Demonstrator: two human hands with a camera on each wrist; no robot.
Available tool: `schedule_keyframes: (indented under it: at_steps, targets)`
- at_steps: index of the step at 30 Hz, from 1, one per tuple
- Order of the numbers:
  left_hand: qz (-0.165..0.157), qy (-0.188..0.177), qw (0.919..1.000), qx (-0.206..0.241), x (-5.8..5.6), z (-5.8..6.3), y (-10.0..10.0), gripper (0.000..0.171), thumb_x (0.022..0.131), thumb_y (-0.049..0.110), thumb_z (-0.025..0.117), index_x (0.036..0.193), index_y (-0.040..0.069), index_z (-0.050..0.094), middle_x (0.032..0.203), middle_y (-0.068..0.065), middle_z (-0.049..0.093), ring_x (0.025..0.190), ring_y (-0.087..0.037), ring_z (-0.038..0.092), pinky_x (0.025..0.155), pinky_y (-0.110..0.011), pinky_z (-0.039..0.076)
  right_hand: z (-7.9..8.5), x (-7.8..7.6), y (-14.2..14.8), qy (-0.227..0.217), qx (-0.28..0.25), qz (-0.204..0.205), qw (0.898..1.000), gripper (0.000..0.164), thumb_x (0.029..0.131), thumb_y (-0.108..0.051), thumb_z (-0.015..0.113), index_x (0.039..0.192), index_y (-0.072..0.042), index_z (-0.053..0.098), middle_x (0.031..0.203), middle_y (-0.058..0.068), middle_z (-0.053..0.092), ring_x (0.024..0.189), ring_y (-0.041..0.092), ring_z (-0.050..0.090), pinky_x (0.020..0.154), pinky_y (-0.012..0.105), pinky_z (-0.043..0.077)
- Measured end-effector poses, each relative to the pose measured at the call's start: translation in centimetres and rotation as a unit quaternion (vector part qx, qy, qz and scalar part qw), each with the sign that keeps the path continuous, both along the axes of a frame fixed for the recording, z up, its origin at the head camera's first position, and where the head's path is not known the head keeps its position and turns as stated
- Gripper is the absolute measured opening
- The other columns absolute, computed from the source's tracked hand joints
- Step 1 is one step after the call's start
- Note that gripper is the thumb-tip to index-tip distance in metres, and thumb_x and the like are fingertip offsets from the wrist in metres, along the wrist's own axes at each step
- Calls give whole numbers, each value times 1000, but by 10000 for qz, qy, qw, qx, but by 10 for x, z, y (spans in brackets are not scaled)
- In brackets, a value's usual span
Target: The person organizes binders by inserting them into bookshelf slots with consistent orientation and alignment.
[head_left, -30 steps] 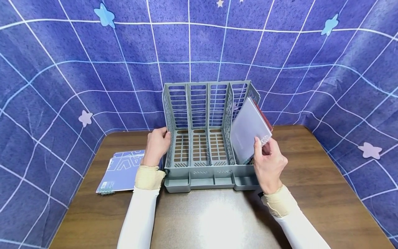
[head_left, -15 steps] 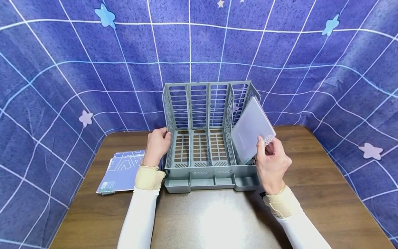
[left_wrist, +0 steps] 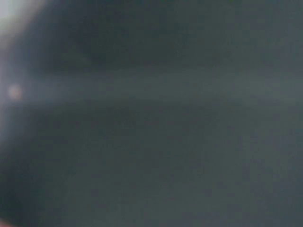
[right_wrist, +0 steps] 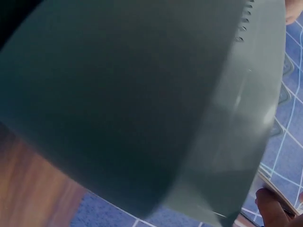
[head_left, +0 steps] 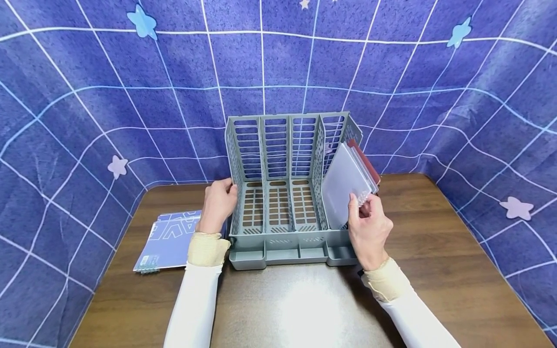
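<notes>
Whitish notebooks (head_left: 344,186) are pinched in the right grip (head_left: 370,229); the left grip (head_left: 219,205) holds the grey rack (head_left: 287,238).

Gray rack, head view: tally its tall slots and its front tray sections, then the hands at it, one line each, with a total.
Tall slots: 4
Front tray sections: 4
Hands: 2
Total: 10

A grey four-slot rack (head_left: 287,240) stands on the bench (head_left: 435,251); in its rightmost slot a frosted spiral notebook (head_left: 343,186) tilts left of a maroon cover (head_left: 367,163) (mostly hidden).
</notes>
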State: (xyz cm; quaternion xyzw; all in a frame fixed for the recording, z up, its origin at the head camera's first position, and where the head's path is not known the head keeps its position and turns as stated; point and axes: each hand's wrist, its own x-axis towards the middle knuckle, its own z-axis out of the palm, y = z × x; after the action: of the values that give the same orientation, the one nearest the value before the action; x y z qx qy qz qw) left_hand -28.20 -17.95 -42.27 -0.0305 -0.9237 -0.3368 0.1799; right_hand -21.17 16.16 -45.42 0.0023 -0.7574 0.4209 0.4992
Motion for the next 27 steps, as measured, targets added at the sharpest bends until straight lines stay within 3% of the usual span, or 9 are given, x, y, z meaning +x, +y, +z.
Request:
schedule_keyframes:
  at_steps: [5, 11, 15, 19, 23, 27]
  targets:
    - [15, 17, 10000, -9, 0, 0, 0, 32, 97, 17, 55, 68, 11, 44, 55, -1, 31, 53, -26, 39, 48, -39, 32, -5, -1, -2, -141, 161, -83, 9997, 27, 92, -29, 69, 97, -2, 65, 83, 4, 75, 70, 13, 70, 66, 8, 47]
    - [29, 13, 10000, 31, -1, -1, -1, 30, 96, 17, 55, 68, 11, 48, 54, -2, 36, 55, -27, 44, 49, -39, 35, -11, -3, -3, -124, 289, 21, 9995, 24, 91, -25, 70, 97, -3, 65, 82, 3, 75, 68, 13, 70, 57, 32, 55]
    - [-1, 23, 10000, 5, -1, -1, 0, 30, 97, 17, 55, 68, 11, 47, 54, -1, 34, 55, -26, 42, 48, -39, 33, -11, -2, -2, -161, 441, 62, 9989, 22, 91, -23, 70, 95, -3, 63, 80, 4, 75, 66, 14, 70, 54, 39, 55]
    - [-1, 24, 10000, 27, -1, 0, 0, 31, 97, 17, 55, 68, 12, 46, 55, -1, 32, 54, -25, 41, 48, -40, 32, -2, 2, 2, -587, 977, -78, 9935, 22, 91, -25, 69, 91, -5, 62, 72, 3, 73, 60, 20, 68, 53, 46, 52]
    - [-7, 38, 10000, 32, -1, 0, 0, 30, 97, 18, 55, 68, 12, 49, 54, -1, 36, 56, -26, 44, 49, -40, 34, 12, 9, 9, -1169, 1582, -211, 9802, 28, 88, -32, 71, 80, -6, 62, 63, 6, 68, 54, 33, 65, 52, 56, 46]
    - [5, -19, 10000, 40, -1, 0, 0, 28, 97, 19, 54, 70, 12, 51, 55, -2, 40, 58, -27, 46, 51, -40, 37, 23, 16, 15, -1770, 1857, -171, 9664, 34, 86, -38, 73, 72, -8, 65, 60, 6, 67, 54, 39, 63, 51, 59, 44]
